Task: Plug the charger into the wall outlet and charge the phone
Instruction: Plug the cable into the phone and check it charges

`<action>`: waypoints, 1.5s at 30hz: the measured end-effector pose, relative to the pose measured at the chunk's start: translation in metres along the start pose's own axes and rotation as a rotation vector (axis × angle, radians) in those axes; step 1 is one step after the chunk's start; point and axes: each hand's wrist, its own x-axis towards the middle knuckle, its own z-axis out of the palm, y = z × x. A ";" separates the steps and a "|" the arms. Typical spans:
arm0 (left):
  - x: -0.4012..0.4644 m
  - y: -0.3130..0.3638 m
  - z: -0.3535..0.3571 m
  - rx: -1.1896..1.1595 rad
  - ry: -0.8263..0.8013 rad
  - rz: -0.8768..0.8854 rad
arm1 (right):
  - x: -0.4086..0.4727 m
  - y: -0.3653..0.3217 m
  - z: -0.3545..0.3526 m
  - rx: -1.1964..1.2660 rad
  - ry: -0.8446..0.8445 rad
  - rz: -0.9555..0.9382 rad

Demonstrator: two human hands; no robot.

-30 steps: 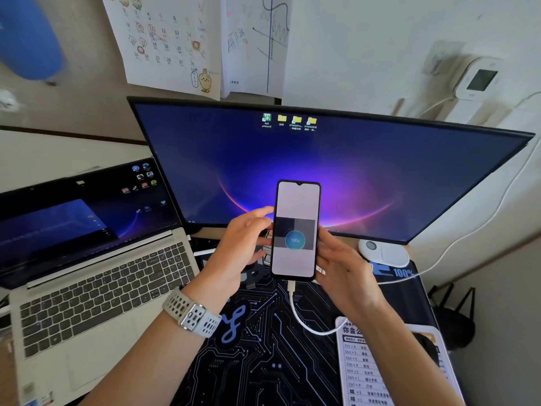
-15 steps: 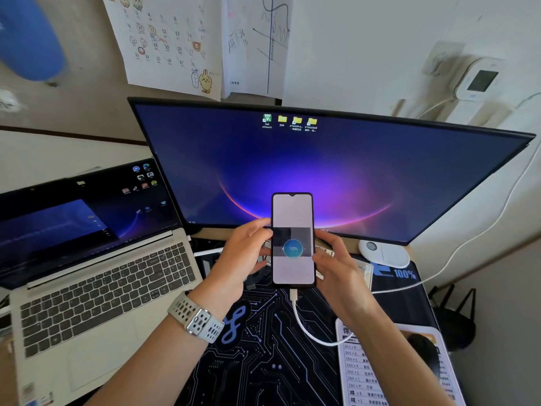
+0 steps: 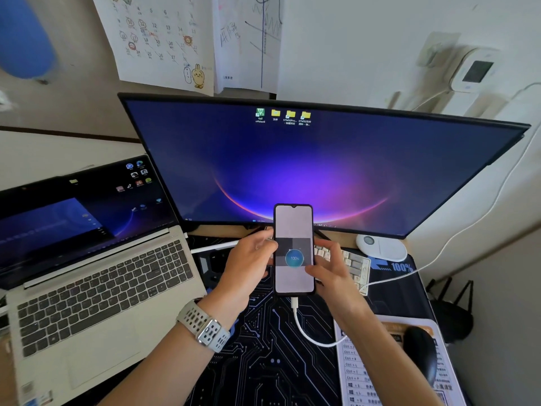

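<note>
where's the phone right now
In the head view the phone is centre frame, held upright between the left hand and right hand, just below the monitor, with the cable in its bottom.

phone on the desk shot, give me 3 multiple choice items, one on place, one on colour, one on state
1. Where is the laptop relative to the monitor?
A. to its left
B. to its right
C. behind it

2. What colour is the cable at the phone's bottom?
A. black
B. white
C. red

3. What does the phone screen show?
A. a dark, blank screen
B. a circle reading 100%
C. a keypad

Answers: 1 A, the laptop sits at the left of the desk beside the monitor. 2 B, a white cable curves down from the phone's lower edge. 3 B, the lit screen has a blue circle with 100%, while the left hand and right hand hold the phone's sides.
</note>
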 end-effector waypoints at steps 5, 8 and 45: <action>0.003 -0.015 0.004 0.078 -0.006 -0.028 | -0.002 0.015 -0.001 0.005 0.033 0.063; 0.008 -0.027 0.006 0.075 -0.022 -0.061 | -0.002 0.026 -0.002 0.015 0.050 0.120; 0.020 -0.192 0.038 0.531 -0.142 -0.277 | -0.028 0.164 0.007 -0.170 0.184 0.635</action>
